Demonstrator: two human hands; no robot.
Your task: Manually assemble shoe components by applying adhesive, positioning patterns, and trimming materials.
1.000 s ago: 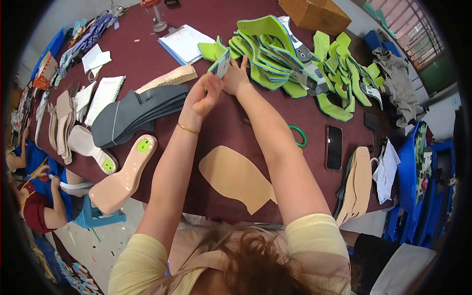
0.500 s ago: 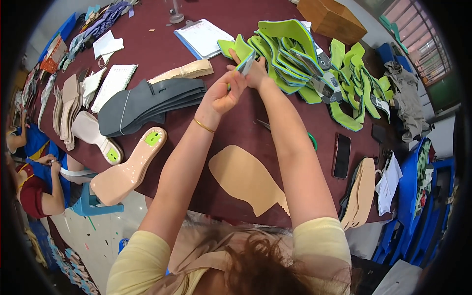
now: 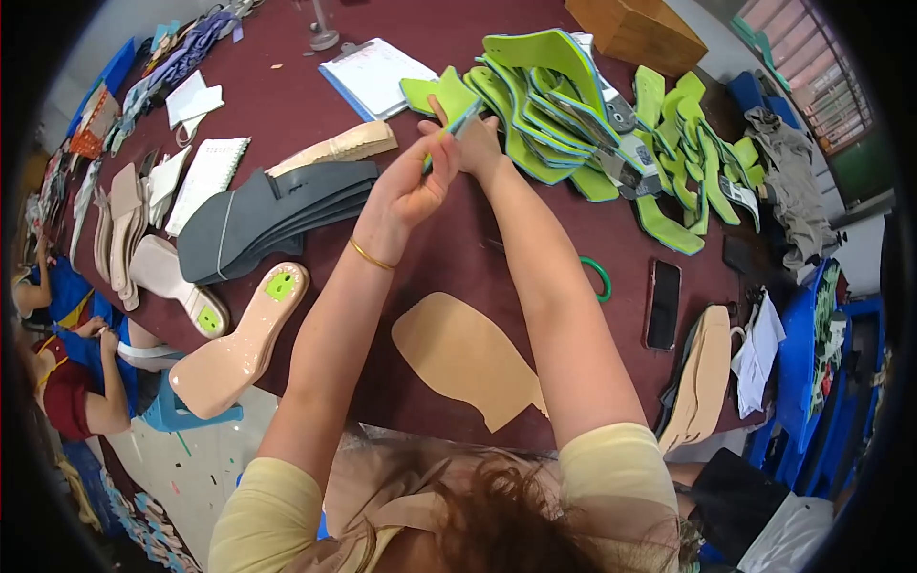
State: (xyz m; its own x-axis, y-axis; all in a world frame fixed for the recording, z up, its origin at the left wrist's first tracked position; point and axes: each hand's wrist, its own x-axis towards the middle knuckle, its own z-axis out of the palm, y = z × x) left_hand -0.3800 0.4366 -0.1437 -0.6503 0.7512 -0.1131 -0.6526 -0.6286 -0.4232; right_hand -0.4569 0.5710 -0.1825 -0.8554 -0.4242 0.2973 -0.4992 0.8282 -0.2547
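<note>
Green strap (image 3: 458, 94) at twelve o'clock is showing wider than a second ago, likely being turned; left hand (image 3: 418, 181) is pinching it; right hand (image 3: 479, 150) is spreading partly, hold unclear.

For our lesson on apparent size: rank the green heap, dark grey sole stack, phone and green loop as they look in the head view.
1. Green heap
2. Dark grey sole stack
3. Phone
4. Green loop, partly hidden

Green pc (image 3: 458, 93) in L hand (image 3: 420, 180)
</note>
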